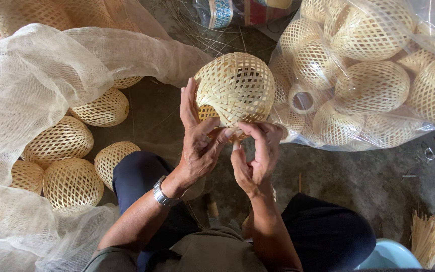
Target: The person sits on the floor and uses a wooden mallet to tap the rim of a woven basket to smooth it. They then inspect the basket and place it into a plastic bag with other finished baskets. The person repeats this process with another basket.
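A round woven bamboo ball (235,85), pale yellow with an open lattice, is held up in front of me over my knees. My left hand (197,146), with a metal watch on the wrist, grips the ball's lower left side, fingers spread up along it. My right hand (255,158) pinches at the ball's bottom rim with thumb and fingers, where the weave ends.
Several finished woven balls (71,181) lie on the floor at left, partly under white mesh netting (31,85). A clear plastic bag (373,75) full of more balls sits at upper right. Bamboo sticks (429,236) and a light blue basin (391,254) are at lower right.
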